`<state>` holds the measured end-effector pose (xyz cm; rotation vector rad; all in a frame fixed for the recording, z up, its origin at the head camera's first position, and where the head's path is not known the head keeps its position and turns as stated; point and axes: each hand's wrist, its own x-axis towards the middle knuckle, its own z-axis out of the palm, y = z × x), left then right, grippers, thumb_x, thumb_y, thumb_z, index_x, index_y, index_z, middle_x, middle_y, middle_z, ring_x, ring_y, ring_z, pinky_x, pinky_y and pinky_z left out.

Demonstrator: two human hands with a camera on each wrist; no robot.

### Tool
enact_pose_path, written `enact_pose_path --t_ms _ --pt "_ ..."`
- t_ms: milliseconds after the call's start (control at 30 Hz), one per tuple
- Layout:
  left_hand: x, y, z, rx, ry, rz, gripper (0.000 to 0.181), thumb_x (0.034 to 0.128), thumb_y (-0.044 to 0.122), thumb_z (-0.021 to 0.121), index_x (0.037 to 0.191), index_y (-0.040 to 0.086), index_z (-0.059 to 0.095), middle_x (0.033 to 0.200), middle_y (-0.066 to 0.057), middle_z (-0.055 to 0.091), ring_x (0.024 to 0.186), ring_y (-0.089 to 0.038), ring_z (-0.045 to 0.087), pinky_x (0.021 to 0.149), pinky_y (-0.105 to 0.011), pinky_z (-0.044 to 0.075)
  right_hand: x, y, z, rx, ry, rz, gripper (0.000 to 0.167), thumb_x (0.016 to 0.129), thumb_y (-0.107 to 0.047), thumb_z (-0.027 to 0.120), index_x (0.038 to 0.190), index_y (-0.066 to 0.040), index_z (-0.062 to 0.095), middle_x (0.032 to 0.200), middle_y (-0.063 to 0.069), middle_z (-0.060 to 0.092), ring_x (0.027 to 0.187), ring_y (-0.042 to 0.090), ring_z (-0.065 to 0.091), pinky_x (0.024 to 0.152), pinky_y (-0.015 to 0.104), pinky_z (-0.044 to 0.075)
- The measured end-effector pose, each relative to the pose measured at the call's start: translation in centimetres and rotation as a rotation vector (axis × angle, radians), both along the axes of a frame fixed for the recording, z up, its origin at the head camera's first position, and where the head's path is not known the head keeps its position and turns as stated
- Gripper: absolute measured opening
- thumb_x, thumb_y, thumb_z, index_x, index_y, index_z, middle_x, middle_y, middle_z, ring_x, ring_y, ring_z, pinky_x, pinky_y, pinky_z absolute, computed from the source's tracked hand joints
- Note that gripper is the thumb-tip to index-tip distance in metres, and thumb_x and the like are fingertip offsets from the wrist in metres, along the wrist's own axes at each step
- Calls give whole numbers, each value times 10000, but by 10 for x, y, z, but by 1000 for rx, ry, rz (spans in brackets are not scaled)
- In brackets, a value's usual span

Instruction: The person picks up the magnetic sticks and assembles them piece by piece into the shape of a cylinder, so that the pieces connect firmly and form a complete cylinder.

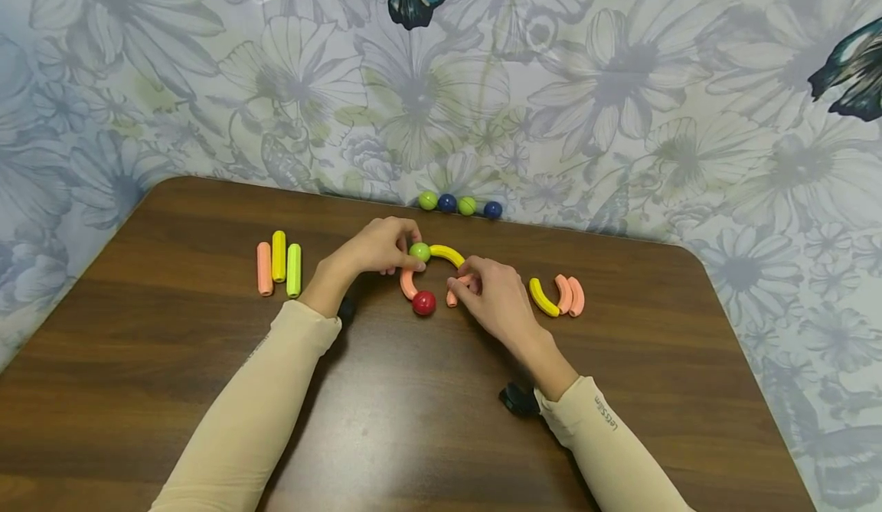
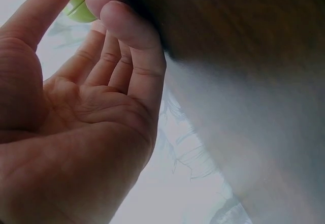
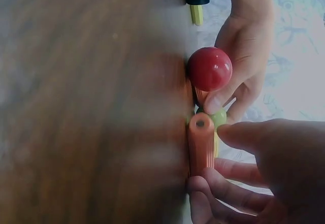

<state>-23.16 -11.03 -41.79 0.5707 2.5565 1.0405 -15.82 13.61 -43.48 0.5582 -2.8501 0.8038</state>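
Observation:
My left hand (image 1: 379,247) pinches a green ball (image 1: 419,252) with thumb and index finger, where the ball meets a salmon curved tube (image 1: 408,284). A yellow curved tube (image 1: 448,254) extends rightward from that ball. Beside the salmon tube's lower end sits a red ball (image 1: 423,303). My right hand (image 1: 501,299) grips another salmon curved tube (image 3: 202,145) between thumb and fingers; its hollow end shows in the right wrist view. The right fingers partly cover where this tube meets the yellow one. Together the pieces form a partial ring on the table.
Several green and blue balls (image 1: 467,206) line the table's back edge. Straight salmon, yellow (image 1: 279,256) and green tubes lie at left. To the right are a yellow curved tube (image 1: 543,298) and two salmon ones (image 1: 576,296). A patterned cloth (image 1: 427,91) hangs behind the table (image 1: 413,428).

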Motion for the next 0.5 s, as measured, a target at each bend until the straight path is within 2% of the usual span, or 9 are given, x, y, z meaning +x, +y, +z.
enact_pose_path --t_ms 167,233,367,500 --pt "0 -1 -1 2 -4 8 374 888 228 867 1159 73 659 794 -64 664 532 -141 596 518 -272 510 1 5 2 14 -27 23 169 954 -281 799 945 -144 700 716 -16 575 635 138 523 593 301 434" --pt "0 -1 -1 5 -10 11 376 887 231 868 1159 76 660 797 -62 663 532 -140 597 517 -269 510 3 7 2 12 -46 27 180 933 -243 820 989 -127 694 750 4 571 667 159 518 619 310 431" --pt "0 0 0 9 -18 13 372 887 232 868 1156 81 661 800 -61 659 535 -140 599 518 -265 509 5 10 5 9 -79 29 307 914 -206 838 1144 -83 675 855 35 587 749 180 532 684 321 452" --pt "0 2 2 6 -21 16 366 886 230 870 1150 85 663 799 -60 656 533 -138 597 517 -262 507 6 10 8 21 -91 49 312 904 -182 849 1150 -77 688 929 35 630 793 163 579 723 311 508"
